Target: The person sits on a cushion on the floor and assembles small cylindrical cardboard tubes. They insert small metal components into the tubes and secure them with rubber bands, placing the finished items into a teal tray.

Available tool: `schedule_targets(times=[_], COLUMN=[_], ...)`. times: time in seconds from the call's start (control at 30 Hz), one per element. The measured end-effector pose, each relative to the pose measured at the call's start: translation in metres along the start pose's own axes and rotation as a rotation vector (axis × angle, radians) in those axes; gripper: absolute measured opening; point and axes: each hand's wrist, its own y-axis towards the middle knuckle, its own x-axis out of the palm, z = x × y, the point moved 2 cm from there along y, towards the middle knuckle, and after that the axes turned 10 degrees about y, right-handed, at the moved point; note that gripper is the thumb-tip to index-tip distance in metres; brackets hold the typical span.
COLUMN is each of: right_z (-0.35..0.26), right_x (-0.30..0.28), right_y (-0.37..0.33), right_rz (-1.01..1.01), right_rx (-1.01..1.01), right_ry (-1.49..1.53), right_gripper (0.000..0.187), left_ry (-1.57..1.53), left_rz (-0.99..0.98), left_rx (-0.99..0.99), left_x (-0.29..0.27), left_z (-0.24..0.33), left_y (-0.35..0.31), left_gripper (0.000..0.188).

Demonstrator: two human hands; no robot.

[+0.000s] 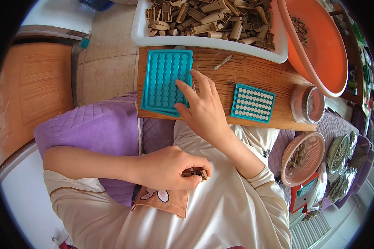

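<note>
My left hand [170, 166] is closed in front of my lap. Between its thumb and fingers is a small tan-and-dark part [203, 174], mostly hidden by the fingers. My right hand [205, 110] reaches over the right side of a teal tray [164, 108] with rows of round pockets. Its fingers are spread, and the fingertips are at the tray's surface; nothing shows between them. To the right of that hand lies a smaller teal tray [250, 118] filled with rows of small white round pieces. Both trays rest on a wooden table [207, 118].
A white bin [212, 43] at the table's far side holds many tan plastic parts. Beside it leans an orange basin [328, 54]. A clear round container [313, 103] stands at the table's right end. Further right are a pink basket [316, 143] and a green basket [333, 167].
</note>
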Motion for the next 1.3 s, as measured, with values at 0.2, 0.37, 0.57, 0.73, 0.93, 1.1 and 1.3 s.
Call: schedule_targets(times=[0.2,0.37,0.57,0.73,0.93,1.1,1.3], right_z=[-0.012,-0.014,-0.015,-0.016,-0.018,-0.020,-0.019], right_x=[0.008,0.012,0.017,0.023,0.027,0.030,0.037], right_y=[-0.004,-0.007,-0.010,-0.008,-0.008,-0.007,-0.005], right_rz=[0.018,-0.002,0.005,0.017,0.010,-0.005,-0.030], right_rx=[-0.002,0.035,0.047,0.024,0.027,0.012,0.021], right_ry=[-0.058,-0.015,-0.026,-0.056,-0.083,-0.125,-0.156], right_gripper=[0.050,0.051,0.052,0.054,0.058,0.060,0.061], left_ry=[0.016,0.028,0.032,0.048,0.034,0.029,0.018], left_rz=[0.017,0.017,0.046,0.048,0.051,0.060,0.039], left_rx=[-0.019,-0.036,-0.025,-0.031,-0.031,-0.023,-0.045], left_x=[0.000,-0.002,-0.002,-0.002,-0.003,-0.002,-0.004], left_z=[-0.002,0.000,0.000,0.000,0.000,-0.001,0.001], left_y=[0.001,0.000,0.001,0.001,0.002,0.002,0.003], left_gripper=[0.022,0.022,0.021,0.021,0.020,0.020,0.020])
